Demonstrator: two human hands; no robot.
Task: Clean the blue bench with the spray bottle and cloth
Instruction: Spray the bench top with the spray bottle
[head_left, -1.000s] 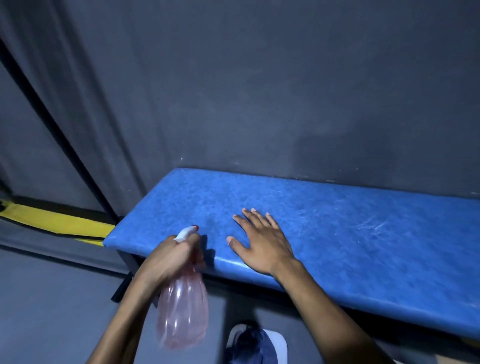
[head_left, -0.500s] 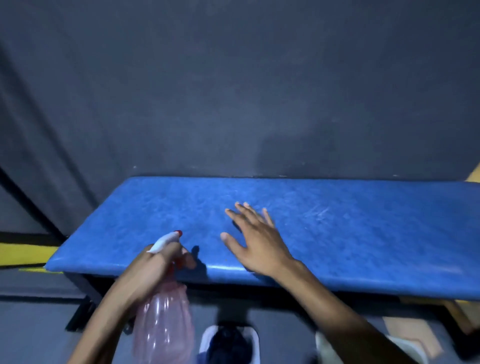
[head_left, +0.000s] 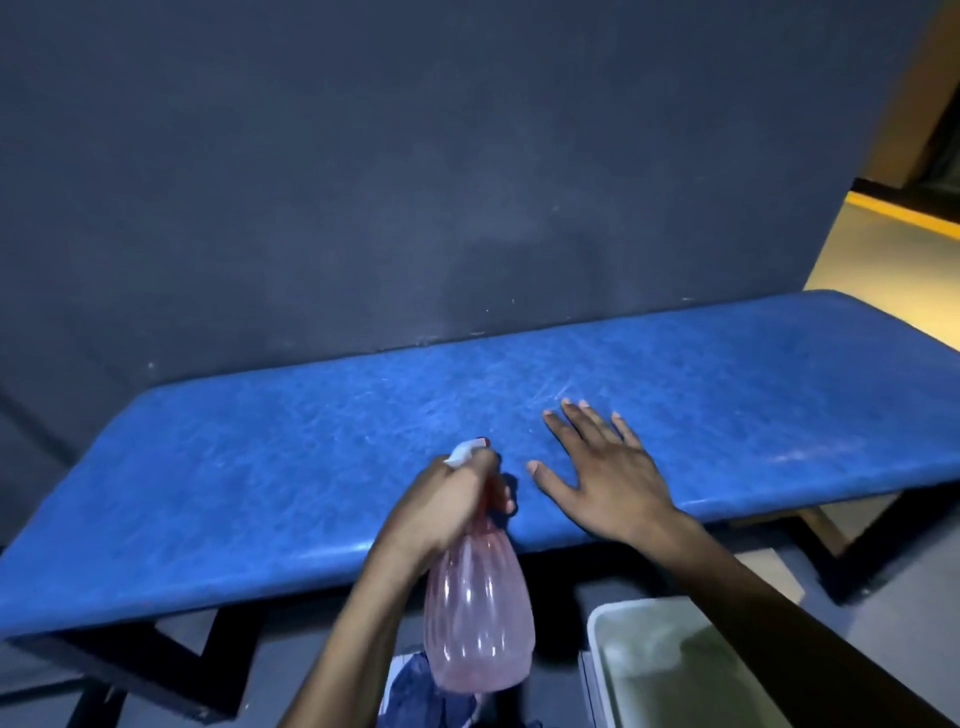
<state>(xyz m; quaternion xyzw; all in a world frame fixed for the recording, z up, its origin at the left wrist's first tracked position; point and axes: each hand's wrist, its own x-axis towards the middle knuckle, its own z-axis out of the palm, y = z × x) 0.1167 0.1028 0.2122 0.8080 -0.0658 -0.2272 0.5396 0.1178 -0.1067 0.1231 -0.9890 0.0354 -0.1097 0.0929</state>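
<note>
The blue bench (head_left: 270, 467) stretches across the view against a dark wall, its padded top scuffed with pale scratches. My left hand (head_left: 447, 512) is closed around the neck of a clear pink spray bottle (head_left: 478, 629), whose white nozzle with a red tip points over the bench's front edge. My right hand (head_left: 605, 475) lies flat on the bench top just right of the bottle, fingers spread, holding nothing. A dark blue cloth (head_left: 421, 696) lies in a white container on the floor below the bottle, partly hidden by it.
A pale rectangular tub (head_left: 670, 670) stands on the floor at the lower right, under my right forearm. The bench rests on a black metal frame (head_left: 208, 654). A dark grey wall (head_left: 415, 182) rises directly behind it. A yellow floor stripe (head_left: 904, 213) shows at the far right.
The view has swung to the right, so the bench's right end and the tub now show. Both hands have shifted right along the bench, the left still gripping the bottle.
</note>
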